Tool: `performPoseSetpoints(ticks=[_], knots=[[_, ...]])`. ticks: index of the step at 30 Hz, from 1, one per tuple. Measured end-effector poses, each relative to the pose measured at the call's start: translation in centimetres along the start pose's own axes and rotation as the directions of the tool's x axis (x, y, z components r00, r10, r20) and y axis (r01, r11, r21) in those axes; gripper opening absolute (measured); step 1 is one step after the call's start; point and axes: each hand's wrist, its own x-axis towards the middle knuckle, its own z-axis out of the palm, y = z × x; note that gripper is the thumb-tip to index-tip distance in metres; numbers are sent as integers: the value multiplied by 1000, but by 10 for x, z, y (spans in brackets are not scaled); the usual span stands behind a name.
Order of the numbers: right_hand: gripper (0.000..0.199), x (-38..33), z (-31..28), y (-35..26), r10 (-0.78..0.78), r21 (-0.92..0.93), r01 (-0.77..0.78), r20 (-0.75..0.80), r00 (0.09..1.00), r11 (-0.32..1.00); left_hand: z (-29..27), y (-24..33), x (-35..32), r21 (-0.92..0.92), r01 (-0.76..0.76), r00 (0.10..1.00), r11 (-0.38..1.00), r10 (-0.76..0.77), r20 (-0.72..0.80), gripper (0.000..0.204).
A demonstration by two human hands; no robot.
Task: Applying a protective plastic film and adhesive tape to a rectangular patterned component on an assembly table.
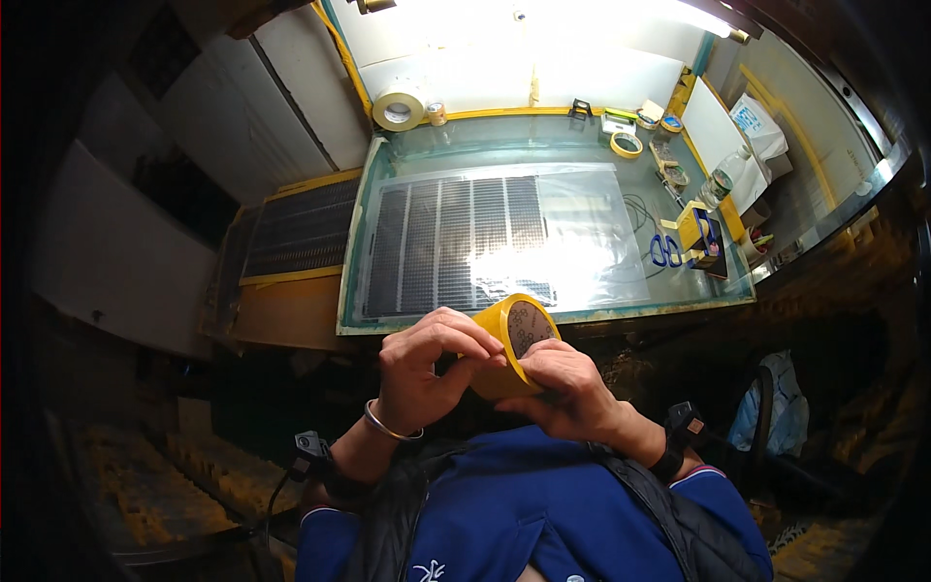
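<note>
Close in front of my body I hold a wide roll of yellow tape [529, 326], tilted so that its printed cardboard core faces up and to the right. My right hand [570, 386] grips the roll from the right, thumb at the core's edge and fingers around the underside. At the roll's left side, the fingertips of my left hand [432, 361] are pinched together against the tape; whether a loose tape end is between them cannot be made out. Beyond both hands, a dark gridded sheet [456, 242] under clear film [592, 218] lies on the glass-topped table [402, 155].
Blue-handled scissors [666, 250] rest by a yellow holder [694, 226] at the table's right. A clear bottle [716, 188] and a yellow tape ring [626, 145] are behind. A large tape roll [399, 109] stands far left. Another gridded panel [299, 228] adjoins the table's left side.
</note>
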Motion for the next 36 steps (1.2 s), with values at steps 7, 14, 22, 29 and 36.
performPoseSetpoints(ticks=[7, 14, 22, 29, 36], knots=[[32, 1, -2, -2, -11, 16, 10, 27, 1000, 1000, 0, 11, -2, 7, 130, 991, 991, -130, 22, 19], [30, 9, 1, -5, -33, 38, 33, 1, 999, 999, -12, 6, 2, 18, 146, 989, 989, -146, 38, 18], [25, 10, -2, -11, -32, 15, 30, 124, 992, 999, -21, 20, 3, 204, 53, 985, 977, -85, 149, 13], [28, 4, 1, -16, -39, 29, 34, 180, 983, 999, -23, 36, -3, 374, -130, 965, 918, 29, 262, 16], [28, 12, 8, -8, 55, 163, -78, 141, 989, 984, -24, 29, -9, 389, -233, 957, 891, 140, 253, 17]])
